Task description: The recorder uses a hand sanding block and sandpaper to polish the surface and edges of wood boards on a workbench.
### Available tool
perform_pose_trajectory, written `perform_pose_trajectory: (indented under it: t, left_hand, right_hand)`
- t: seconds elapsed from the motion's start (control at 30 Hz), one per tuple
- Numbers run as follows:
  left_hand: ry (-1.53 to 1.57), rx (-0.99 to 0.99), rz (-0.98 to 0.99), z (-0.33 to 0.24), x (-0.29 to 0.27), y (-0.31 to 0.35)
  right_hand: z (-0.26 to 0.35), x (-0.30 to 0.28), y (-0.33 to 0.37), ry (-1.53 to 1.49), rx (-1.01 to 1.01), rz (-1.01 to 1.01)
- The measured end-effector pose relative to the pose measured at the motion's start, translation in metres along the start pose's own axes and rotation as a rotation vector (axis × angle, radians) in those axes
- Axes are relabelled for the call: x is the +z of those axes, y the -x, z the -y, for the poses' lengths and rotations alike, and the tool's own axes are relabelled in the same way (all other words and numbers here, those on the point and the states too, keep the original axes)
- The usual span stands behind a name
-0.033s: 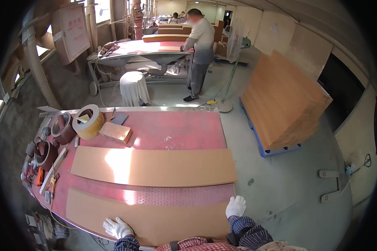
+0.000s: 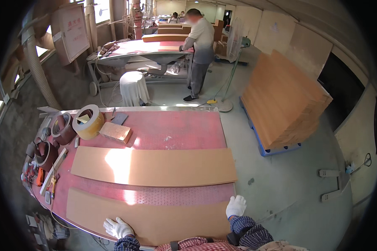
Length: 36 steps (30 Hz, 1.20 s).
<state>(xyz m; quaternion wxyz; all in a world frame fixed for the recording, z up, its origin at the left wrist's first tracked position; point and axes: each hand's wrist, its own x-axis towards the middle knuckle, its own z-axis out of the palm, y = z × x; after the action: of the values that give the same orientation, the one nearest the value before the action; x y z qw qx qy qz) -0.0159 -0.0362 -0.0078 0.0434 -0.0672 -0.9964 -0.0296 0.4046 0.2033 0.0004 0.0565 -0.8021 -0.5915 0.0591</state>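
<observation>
Left hand (image 2: 118,228): lay at seven o'clock from the worktable's middle, white-gloved, palm down, loosely spread; rested on the board beneath, with nothing pinched.
Near board (image 2: 155,219): lay flat at six o'clock, long, tan, gently curved in view, along the near edge of the worktable.
Right hand (image 2: 236,207): stood at four o'clock, white-gloved, back uppermost, at the right end of the near board; was impossible to tell how far curled, or whether gripping the edge.
Board step: judged as steadying or placing the near board, without lifting.
Next hold: called, by judgement, for a firm purchase at both ends and level support before any shift.
Second board (image 2: 184,167): lay at twelve o'clock from the near board, apart from it, sunlit toward its left.
Worktable (image 2: 180,129): spread pink-topped beneath both boards.
Orange tool (image 2: 40,176): lay at nine o'clock among clutter.
Brown rolls (image 2: 46,157): stood at ten o'clock.
Tan block (image 2: 115,132): rested at eleven o'clock.
Board stack (image 2: 280,104): stood at two o'clock on a blue pallet (image 2: 264,152).
Co-worker (image 2: 202,42): stood near one o'clock, at a farther table (image 2: 125,48).
</observation>
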Motion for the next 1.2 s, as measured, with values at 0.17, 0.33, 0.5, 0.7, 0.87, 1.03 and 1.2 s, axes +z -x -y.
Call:
perform_pose_trajectory:
  t: [0.17, 0.33, 0.5, 0.7, 0.87, 1.03, 1.2]
  left_hand:
    - [0.013, -0.026, 0.029, -0.011, -0.003, 0.001]
    - [0.035, -0.026, 0.092, -0.031, -0.019, -0.005]
    - [0.018, -0.019, 0.04, -0.026, -0.005, -0.011]
    - [0.014, 0.002, -0.033, -0.025, 0.004, -0.014]
    - [0.011, -0.011, -0.01, -0.029, -0.002, -0.013]
    - [0.025, -0.006, 0.069, -0.032, -0.011, -0.01]
    - [0.033, -0.005, -0.006, -0.022, 0.007, -0.015]
  right_hand:
    - [0.005, -0.005, -0.01, 0.002, 0.0, -0.005]
    - [0.012, -0.005, -0.022, -0.001, -0.004, -0.024]
    - [0.015, -0.002, -0.024, 0.001, 0.006, -0.023]
    - [0.016, -0.003, -0.023, 0.007, 0.019, -0.026]
    - [0.015, -0.007, -0.023, 0.015, 0.028, 0.012]
    - [0.01, -0.006, -0.021, -0.013, 0.007, -0.017]
    - [0.015, -0.006, -0.02, -0.031, 0.001, -0.03]
